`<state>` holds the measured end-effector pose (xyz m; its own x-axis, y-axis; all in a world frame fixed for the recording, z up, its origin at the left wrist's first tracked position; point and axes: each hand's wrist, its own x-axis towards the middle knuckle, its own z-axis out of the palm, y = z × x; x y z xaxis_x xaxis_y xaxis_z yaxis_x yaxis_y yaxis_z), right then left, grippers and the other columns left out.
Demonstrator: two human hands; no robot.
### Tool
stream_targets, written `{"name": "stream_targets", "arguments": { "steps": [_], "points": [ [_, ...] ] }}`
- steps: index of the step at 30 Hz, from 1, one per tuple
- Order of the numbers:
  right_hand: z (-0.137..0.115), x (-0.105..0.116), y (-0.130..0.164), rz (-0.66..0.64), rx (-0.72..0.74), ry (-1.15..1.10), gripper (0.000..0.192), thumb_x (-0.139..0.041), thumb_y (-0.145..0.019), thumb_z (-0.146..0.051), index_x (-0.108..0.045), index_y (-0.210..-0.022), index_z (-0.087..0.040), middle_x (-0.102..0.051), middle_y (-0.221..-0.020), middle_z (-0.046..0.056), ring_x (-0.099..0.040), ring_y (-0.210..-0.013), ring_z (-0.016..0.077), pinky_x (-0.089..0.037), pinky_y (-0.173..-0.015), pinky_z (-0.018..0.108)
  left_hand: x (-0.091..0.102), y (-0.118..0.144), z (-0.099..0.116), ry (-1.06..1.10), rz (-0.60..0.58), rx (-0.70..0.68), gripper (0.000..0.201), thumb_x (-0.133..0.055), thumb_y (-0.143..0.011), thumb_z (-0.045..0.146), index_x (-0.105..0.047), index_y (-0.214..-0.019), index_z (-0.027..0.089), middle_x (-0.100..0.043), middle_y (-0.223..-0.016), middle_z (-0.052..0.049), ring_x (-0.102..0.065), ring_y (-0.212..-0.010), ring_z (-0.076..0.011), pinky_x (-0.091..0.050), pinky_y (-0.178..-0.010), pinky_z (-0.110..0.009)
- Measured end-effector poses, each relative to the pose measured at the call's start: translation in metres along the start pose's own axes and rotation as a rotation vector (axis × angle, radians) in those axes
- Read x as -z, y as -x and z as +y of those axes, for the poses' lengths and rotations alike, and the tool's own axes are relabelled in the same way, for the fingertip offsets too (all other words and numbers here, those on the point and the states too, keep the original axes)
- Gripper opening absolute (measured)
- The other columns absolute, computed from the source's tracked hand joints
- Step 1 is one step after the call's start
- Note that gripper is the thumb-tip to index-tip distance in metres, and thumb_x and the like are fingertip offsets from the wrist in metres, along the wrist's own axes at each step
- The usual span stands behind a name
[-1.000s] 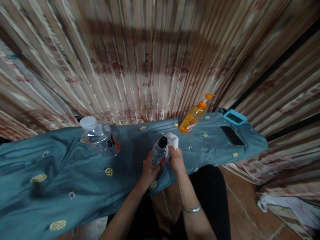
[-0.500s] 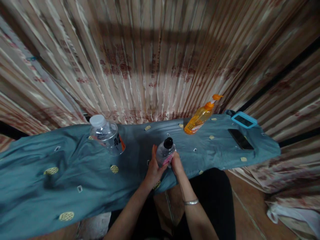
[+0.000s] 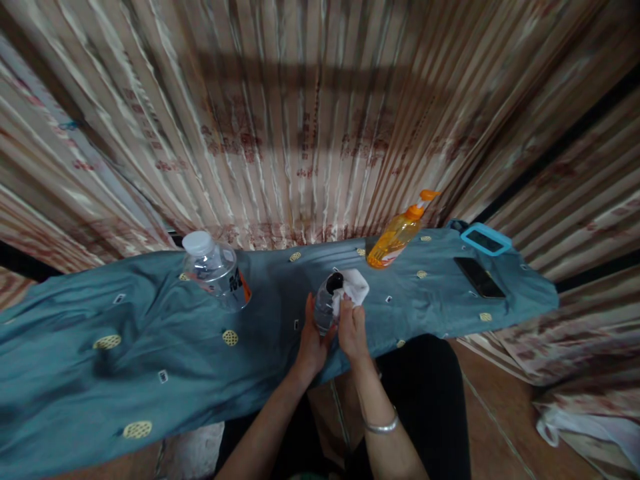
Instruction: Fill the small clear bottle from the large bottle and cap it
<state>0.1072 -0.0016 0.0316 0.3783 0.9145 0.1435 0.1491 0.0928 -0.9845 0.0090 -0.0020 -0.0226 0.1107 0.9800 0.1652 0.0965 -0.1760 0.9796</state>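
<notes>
A clear bottle with a black cap (image 3: 324, 308) stands near the front edge of the cloth-covered surface, leaning slightly. My left hand (image 3: 313, 343) is wrapped round its left side and lower front. In my right hand (image 3: 353, 331) is a crumpled white tissue or cloth (image 3: 356, 287), pressed against the bottle's right side close to the cap. The fingers of my right hand are closed, and part of the white piece sticks out beyond them. The bottle's label is mostly hidden.
To the left stands a large clear bottle with a white lid (image 3: 215, 273). An orange pump bottle (image 3: 397, 237) is behind on the right. Farther right lie a black phone (image 3: 479, 277) and a blue-framed device (image 3: 486, 239). Pleated curtain (image 3: 300, 133) hangs behind the blue-green cloth (image 3: 190, 373).
My right hand has risen along the bottle's side toward the cap, and the white piece in it now shows plainly. My left hand stays round the bottle.
</notes>
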Motion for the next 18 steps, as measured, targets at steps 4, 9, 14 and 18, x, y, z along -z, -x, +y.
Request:
{"name": "stream_targets", "arguments": {
  "steps": [4, 9, 14, 18],
  "points": [
    [0.035, -0.001, 0.003, 0.014, -0.124, -0.011, 0.039, -0.061, -0.101, -0.050, -0.063, -0.121, -0.016, -0.064, -0.115, 0.008, -0.064, -0.099, 0.0185, -0.058, -0.087, 0.039, 0.003, 0.011, -0.006, -0.099, -0.041, -0.044, 0.087, -0.060, -0.091, 0.035, -0.015, -0.163, 0.016, -0.026, -0.171, -0.022, -0.029, -0.160, -0.0313, -0.025, -0.130, -0.054],
    [0.044, 0.007, 0.002, -0.058, -0.188, -0.022, 0.038, -0.061, -0.100, -0.051, -0.065, -0.116, -0.016, -0.065, -0.113, 0.007, -0.064, -0.099, 0.0188, -0.057, -0.089, 0.039, 0.009, 0.021, -0.010, -0.150, -0.107, -0.072, 0.075, -0.050, -0.097, 0.032, -0.017, -0.163, 0.020, -0.024, -0.173, -0.015, -0.026, -0.161, -0.0276, -0.024, -0.132, -0.052],
    [0.012, 0.021, -0.005, -0.071, -0.110, -0.040, 0.044, -0.058, -0.101, -0.055, -0.064, -0.117, -0.015, -0.065, -0.109, 0.006, -0.065, -0.096, 0.0190, -0.058, -0.087, 0.039, 0.018, 0.015, -0.006, -0.114, -0.118, -0.090, 0.065, -0.052, -0.100, 0.045, -0.034, -0.157, 0.022, -0.043, -0.164, -0.016, -0.042, -0.152, -0.0309, -0.032, -0.127, -0.054],
    [-0.012, 0.020, 0.000, -0.072, 0.021, 0.005, 0.043, -0.058, -0.101, -0.056, -0.065, -0.113, -0.015, -0.066, -0.105, 0.005, -0.065, -0.093, 0.0180, -0.057, -0.086, 0.038, 0.026, 0.001, -0.004, -0.077, -0.128, -0.084, 0.079, -0.069, -0.090, 0.050, -0.036, -0.156, 0.021, -0.050, -0.154, -0.019, -0.049, -0.144, -0.0347, -0.042, -0.120, -0.056]
  ]
}}
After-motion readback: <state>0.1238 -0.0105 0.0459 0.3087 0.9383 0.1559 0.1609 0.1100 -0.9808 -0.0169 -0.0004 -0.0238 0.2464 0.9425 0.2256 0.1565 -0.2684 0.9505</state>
